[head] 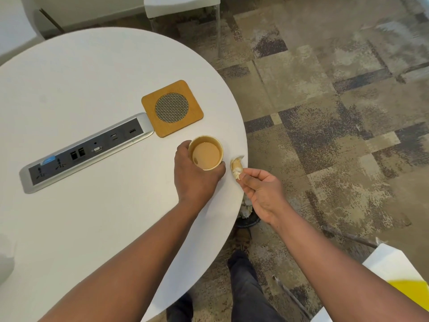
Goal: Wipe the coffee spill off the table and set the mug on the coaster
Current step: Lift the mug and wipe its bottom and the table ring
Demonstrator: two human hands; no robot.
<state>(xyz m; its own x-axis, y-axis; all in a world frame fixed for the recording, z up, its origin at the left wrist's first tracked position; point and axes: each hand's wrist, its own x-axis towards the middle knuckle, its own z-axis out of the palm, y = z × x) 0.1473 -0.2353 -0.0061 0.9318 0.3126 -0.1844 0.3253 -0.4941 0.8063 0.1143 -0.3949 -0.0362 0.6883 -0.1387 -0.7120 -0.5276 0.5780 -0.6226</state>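
A tan paper mug (206, 155) holding milky coffee is near the right edge of the round white table (97, 219). My left hand (193, 176) is wrapped around its near side. My right hand (261, 188) pinches a crumpled, coffee-stained tissue (236, 168) just right of the mug, at the table's edge. The square cork coaster (172, 108) with a round woven metal centre lies bare on the table, beyond the mug and slightly to its left. No spill shows on the table around the mug.
A silver power and data socket strip (86, 151) is set into the table left of the coaster. Patterned carpet (336, 112) lies to the right. A bin with used tissues (246, 209) sits under the table edge. A white chair (183, 5) stands beyond the table.
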